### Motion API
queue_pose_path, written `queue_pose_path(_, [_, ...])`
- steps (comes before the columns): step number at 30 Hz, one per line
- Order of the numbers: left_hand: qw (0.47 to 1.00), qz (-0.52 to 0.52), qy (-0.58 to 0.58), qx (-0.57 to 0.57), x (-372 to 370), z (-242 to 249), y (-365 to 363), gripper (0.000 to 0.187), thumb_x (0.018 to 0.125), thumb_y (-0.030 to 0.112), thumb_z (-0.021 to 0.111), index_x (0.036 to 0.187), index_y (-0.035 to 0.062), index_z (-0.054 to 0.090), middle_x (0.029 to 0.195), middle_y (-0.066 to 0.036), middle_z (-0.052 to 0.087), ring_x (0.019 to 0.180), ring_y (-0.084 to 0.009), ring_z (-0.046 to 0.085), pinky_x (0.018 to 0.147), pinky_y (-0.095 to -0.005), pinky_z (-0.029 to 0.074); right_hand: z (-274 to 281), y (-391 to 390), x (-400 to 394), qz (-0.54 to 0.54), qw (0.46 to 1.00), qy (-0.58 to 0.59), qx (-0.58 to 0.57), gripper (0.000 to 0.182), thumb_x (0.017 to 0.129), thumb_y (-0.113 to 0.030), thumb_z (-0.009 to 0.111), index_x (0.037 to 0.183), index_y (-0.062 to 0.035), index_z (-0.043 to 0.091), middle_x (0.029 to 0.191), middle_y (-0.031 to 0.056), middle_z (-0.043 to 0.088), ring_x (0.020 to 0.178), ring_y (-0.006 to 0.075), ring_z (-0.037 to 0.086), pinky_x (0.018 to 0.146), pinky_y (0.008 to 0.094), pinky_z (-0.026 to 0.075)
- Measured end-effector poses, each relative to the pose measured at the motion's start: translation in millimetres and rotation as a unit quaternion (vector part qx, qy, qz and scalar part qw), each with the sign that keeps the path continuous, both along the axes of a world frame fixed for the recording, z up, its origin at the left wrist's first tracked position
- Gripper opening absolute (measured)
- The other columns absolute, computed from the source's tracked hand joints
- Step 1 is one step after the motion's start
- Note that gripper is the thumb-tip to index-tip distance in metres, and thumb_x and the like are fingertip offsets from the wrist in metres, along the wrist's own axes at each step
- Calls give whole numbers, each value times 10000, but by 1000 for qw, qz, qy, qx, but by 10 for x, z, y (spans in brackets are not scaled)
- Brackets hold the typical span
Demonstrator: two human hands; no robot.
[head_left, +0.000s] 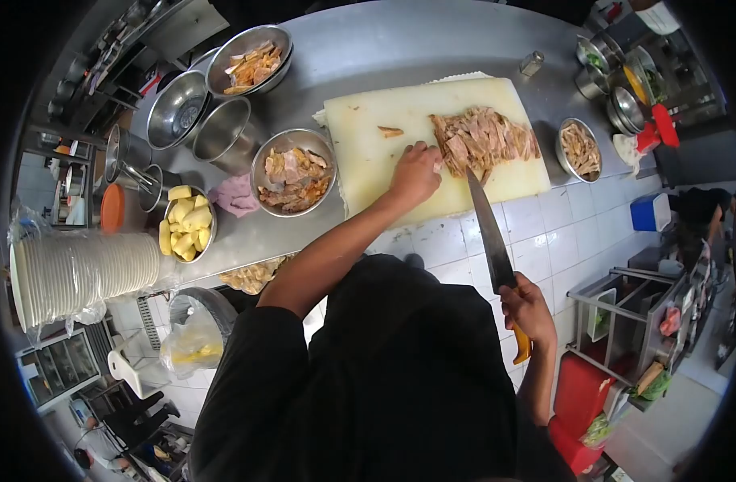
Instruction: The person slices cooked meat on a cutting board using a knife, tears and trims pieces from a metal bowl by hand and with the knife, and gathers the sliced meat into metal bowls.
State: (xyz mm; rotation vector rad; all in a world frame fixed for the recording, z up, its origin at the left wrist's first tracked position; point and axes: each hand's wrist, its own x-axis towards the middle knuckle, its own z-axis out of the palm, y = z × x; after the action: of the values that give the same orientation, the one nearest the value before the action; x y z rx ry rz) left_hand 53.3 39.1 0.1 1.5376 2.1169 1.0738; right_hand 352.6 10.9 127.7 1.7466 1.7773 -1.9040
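Observation:
My right hand (529, 308) is closed round the yellow handle of a large kitchen knife (490, 233). The blade points away from me, and its tip reaches the near edge of a pile of sliced cooked meat (484, 140). That pile lies on a white cutting board (368, 173). My left hand (416, 173) rests over the board just left of the meat, its fingers curled in; what they hold, if anything, is hidden. One small brown scrap of meat (390, 131) lies apart on the board.
Left of the board stands a metal bowl of meat pieces (294, 173), beside a pink cloth (234, 195) and a bowl of peeled yellow pieces (187, 225). Stacked plates (87, 269) are at far left. A bowl of meat strips (579, 150) and a shaker (532, 63) stand right.

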Motion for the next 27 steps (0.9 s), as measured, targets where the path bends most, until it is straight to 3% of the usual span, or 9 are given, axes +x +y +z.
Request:
queue_pose_path(4, [998, -4, 50, 26, -37, -48, -16, 277, 663, 65, 714, 925, 52, 625, 925, -135, 610, 930, -304, 603, 814, -407, 489, -79, 6, 53, 27, 999, 18, -12, 117, 934, -120, 539, 866, -26, 524, 612, 31, 484, 436, 111, 469, 419, 259, 411])
queue_pose_path(8, [993, 83, -78, 33, -212, 66, -157, 346, 691, 64, 716, 1023, 17, 631, 893, -122, 646, 797, -229, 657, 721, -341, 535, -97, 75, -11, 49, 998, 23, -33, 137, 934, -144, 538, 875, -22, 522, 621, 37, 491, 449, 123, 479, 441, 270, 423])
queue_pose_path(11, [971, 147, -164, 91, -481, 302, -158, 360, 670, 103, 740, 1006, 30, 634, 941, -141, 652, 853, -277, 644, 777, -374, 527, -254, 200, -152, 77, 992, 61, -85, 145, 935, -165, 534, 917, -21, 535, 625, 37, 496, 456, 131, 485, 449, 273, 421])
queue_pose_path(14, [986, 159, -26, 50, -818, 375, -14, 392, 684, 137, 754, 1055, 53, 659, 939, -129, 654, 853, -269, 639, 803, -364, 523, -460, 328, -419, 59, 981, 109, -151, 167, 939, -181, 550, 1022, -36, 541, 635, 42, 497, 451, 126, 479, 423, 259, 398])
queue_pose_path(20, [995, 89, -8, -46, -989, 76, 95, 429, 677, 237, 772, 1070, 83, 696, 964, -135, 645, 869, -286, 634, 862, -388, 511, -931, 443, -820, 50, 955, 210, -204, 187, 950, -196, 543, 1057, -45, 518, 647, 51, 507, 441, 135, 473, 407, 268, 394])
queue_pose_path(23, [996, 87, 23, -25, -945, -35, 63, 430, 676, 201, 812, 1061, 53, 692, 964, -138, 636, 849, -257, 633, 790, -348, 511, -879, 380, -960, 34, 957, 199, -210, 179, 949, -198, 545, 1044, -51, 509, 645, 53, 508, 432, 141, 470, 402, 271, 391])
queue_pose_path(27, [993, 116, -21, -5, -975, -30, 77, 424, 665, 217, 823, 1039, 57, 704, 957, -139, 656, 864, -253, 640, 795, -335, 512, -729, 347, -1146, 54, 958, 201, -198, 139, 948, -187, 545, 1009, -72, 499, 641, 50, 500, 422, 141, 459, 391, 271, 382])
